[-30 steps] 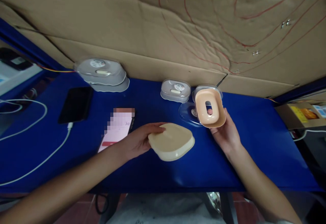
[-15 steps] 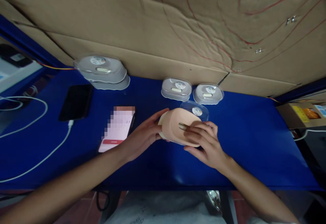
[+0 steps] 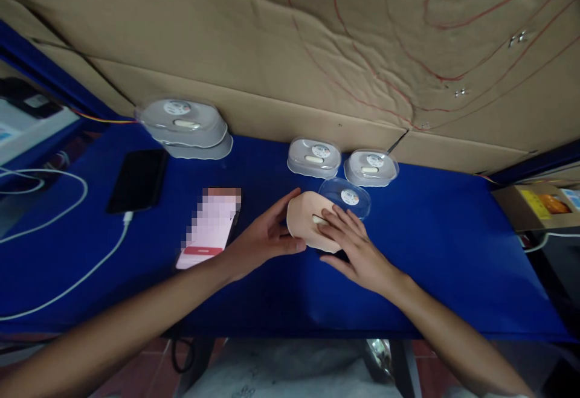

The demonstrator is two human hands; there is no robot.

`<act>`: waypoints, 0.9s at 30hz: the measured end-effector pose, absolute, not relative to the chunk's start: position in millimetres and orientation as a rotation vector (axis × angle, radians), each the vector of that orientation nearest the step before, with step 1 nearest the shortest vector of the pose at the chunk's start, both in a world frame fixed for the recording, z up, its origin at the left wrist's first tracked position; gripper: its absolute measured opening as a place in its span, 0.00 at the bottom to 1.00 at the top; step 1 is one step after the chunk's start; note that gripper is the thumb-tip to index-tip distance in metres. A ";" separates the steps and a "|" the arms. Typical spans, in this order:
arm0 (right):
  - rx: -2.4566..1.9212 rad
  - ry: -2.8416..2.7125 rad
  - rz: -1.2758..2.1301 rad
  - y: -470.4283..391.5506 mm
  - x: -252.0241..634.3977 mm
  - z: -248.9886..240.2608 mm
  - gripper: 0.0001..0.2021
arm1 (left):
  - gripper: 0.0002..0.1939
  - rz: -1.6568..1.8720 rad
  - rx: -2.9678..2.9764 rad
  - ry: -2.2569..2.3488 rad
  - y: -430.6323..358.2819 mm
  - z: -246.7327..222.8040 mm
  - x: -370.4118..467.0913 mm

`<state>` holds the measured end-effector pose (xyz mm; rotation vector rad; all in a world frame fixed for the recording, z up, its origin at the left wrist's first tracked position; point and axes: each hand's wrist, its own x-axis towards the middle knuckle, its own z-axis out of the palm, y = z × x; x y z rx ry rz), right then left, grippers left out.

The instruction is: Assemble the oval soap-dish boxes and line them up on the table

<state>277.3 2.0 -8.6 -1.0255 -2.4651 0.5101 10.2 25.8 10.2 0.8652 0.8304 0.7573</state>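
Observation:
A peach-coloured plastic box (image 3: 302, 220) with rounded corners and a pale oblong piece (image 3: 319, 220) in the slot of its top is between my hands. My left hand (image 3: 267, 232) grips its left end, thumb at the near side and fingers around the far side. Across the right part of the top lies my right hand (image 3: 357, 247), its fingers outstretched near the oblong piece and partly covering the box. Just behind, a clear plastic lid (image 3: 335, 191) with a round white label rests on the blue table.
Grey boxes with clear lids stand at the back: one (image 3: 314, 159), another (image 3: 370, 168), and a stack (image 3: 185, 125) at left. A lit phone (image 3: 211, 223) and a dark phone (image 3: 137, 180) on a white cable lie left. A cardboard wall (image 3: 203, 29) rises behind the blue table (image 3: 430, 253).
The peach box has gone from tilted to flatter and lower. My left thumb has come onto its near side, and my right fingers have flattened over the top.

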 end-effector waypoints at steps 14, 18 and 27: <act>-1.275 -2.388 0.367 24.4 303.1 -14.2 0.35 | 0.31 0.809 0.570 0.779 26.9 12.0 11.9; -1.457 -2.215 0.353 27.9 303.5 -18.7 0.30 | 0.28 0.854 0.510 0.844 29.7 12.6 14.7; -1.437 -2.334 0.297 20.2 289.7 -16.3 0.27 | 0.29 0.811 0.630 0.834 22.9 8.3 18.2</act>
